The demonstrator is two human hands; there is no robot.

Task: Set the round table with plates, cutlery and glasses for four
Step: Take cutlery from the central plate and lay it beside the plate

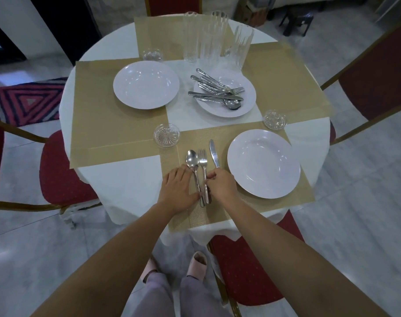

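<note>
While the left hand (178, 191) lies flat, fingers straight against the handle of the spoon (192, 160), the right hand (221, 186) curls its fingertips round the handle of the fork (203, 157) and pinches it. The knife (214, 154) lies just beside, its handle hidden under that hand. All three rest on the near placemat (195, 218), left of the near plate (263, 163).

This steel cutlery looks stiff, light and slick. It should slide easily on the woven mat, so a pinch along the handle is probably the surest hold for lining pieces up. A spare pile of cutlery (217, 92) sits on the centre plate (248, 107), with a second laid plate (146, 84) to its left. These glossy plates are likely hard and chippable — best lifted by the rim with the load taken off first. The tall ribbed glasses (214, 40) cluster at the far side. They seem top-heavy and smooth, so a grip low round the body would suit.

Under it all is a round bench (117, 179) in a white cloth, with gold mats laid in a cross and small glass dishes (166, 135) at some corners. Red chairs (64, 170) with gold frames ring it on a grey tiled floor (34, 248) — a striped rug (25, 101) lies off to the left.
</note>
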